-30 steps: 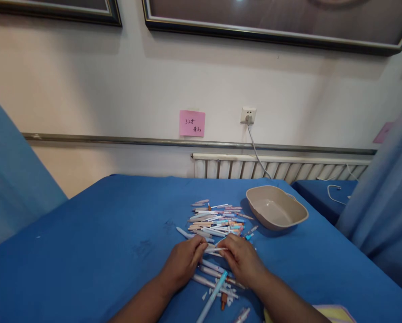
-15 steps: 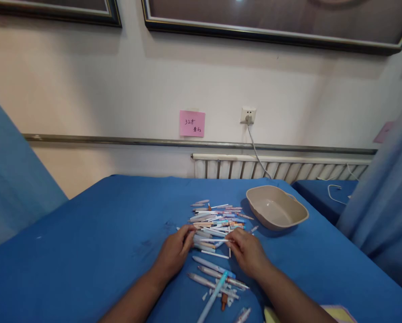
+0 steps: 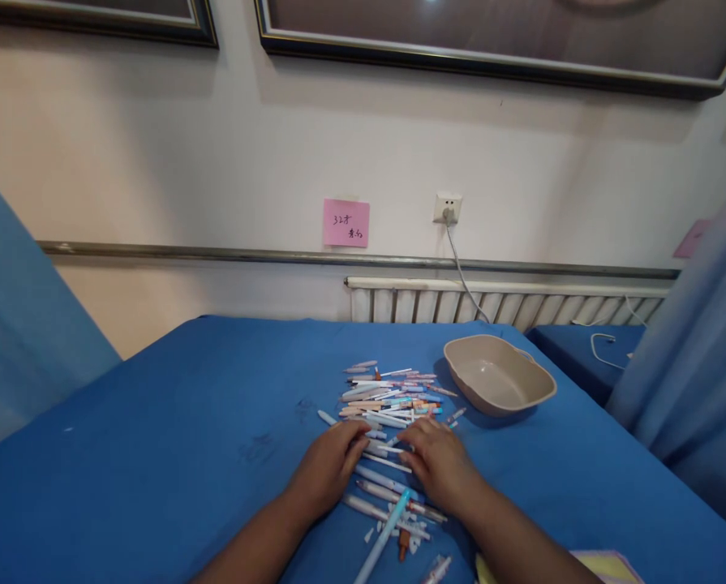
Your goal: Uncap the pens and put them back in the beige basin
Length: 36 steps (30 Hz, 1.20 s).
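Note:
Slim pens and white sticks lie in a loose pile [image 3: 393, 393] on the blue cloth. My left hand [image 3: 329, 462] curls its thumb and fingers round the left ends of some pens at the near side of the pile. Facing it, my right hand [image 3: 439, 462] closes at the right end of a thin white stick [image 3: 390, 448]; its fingertips are partly hidden. Just nearer lie a pale blue pen [image 3: 380, 478], more pens and a light-blue pen with a turquoise end [image 3: 390, 535]. Small white bits [image 3: 368, 535] and a brown piece [image 3: 404, 545] are scattered among them.
A beige basin [image 3: 496, 377] stands to the right of the pile. Something yellow [image 3: 606, 565] shows at the bottom right edge. Blue curtains [image 3: 697, 349] hang at both sides. Behind the table are a radiator [image 3: 436, 302] and a plugged-in cable [image 3: 463, 276].
Both hands have moved slightly nearer to me, and my left hand has shifted right. The white stick and some pens between them have come nearer too.

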Available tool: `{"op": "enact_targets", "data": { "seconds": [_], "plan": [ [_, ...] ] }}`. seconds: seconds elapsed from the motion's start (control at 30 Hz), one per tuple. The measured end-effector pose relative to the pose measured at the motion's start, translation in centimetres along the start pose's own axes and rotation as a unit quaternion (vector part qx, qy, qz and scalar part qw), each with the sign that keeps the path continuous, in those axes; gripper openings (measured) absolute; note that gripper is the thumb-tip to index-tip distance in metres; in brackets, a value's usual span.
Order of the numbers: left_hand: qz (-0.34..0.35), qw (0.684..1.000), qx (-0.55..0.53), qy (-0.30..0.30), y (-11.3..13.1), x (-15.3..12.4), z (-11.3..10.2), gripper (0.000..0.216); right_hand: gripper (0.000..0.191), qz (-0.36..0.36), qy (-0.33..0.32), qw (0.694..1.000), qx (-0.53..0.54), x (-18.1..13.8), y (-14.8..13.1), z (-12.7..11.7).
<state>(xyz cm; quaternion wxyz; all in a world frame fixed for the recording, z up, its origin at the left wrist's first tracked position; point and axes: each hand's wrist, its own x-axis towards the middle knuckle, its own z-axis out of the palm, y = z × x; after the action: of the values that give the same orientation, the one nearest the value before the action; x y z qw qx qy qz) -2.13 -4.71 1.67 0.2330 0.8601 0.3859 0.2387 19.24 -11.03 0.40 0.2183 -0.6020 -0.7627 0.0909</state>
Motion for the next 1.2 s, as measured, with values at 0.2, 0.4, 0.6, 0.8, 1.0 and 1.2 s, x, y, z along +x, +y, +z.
{"op": "enact_targets", "data": {
  "seconds": [0.2,0.4,0.6,0.8,1.0,1.2],
  "plan": [
    [-0.019,0.999,0.002,0.04,-1.0,0.2,-0.3,0.019,0.015,-0.001,-0.024,0.999,-0.03,0.0,0.3,-0.5],
    [-0.003,0.999,-0.009,0.031,-1.4,0.2,0.2,0.019,0.011,0.01,-0.042,0.999,-0.032,0.0,-0.7,-0.7],
    [0.0,0.999,0.026,0.037,-1.3,0.3,-0.8,0.018,0.013,0.069,0.006,0.996,-0.053,-0.2,-0.6,-1.2],
    [0.064,0.998,0.002,-0.015,0.5,-0.1,-1.3,0.016,0.012,-0.022,-0.067,0.996,0.055,-1.3,-1.7,-1.4],
    [0.091,0.994,-0.012,-0.054,1.1,-0.5,-0.6,0.016,0.024,-0.044,-0.08,0.995,-0.033,-0.8,-1.2,-0.8],
    [0.082,0.995,0.012,-0.062,1.5,-0.2,-0.7,0.013,0.023,-0.007,-0.056,0.998,0.023,-0.4,-0.6,-0.8]
  ]
}}
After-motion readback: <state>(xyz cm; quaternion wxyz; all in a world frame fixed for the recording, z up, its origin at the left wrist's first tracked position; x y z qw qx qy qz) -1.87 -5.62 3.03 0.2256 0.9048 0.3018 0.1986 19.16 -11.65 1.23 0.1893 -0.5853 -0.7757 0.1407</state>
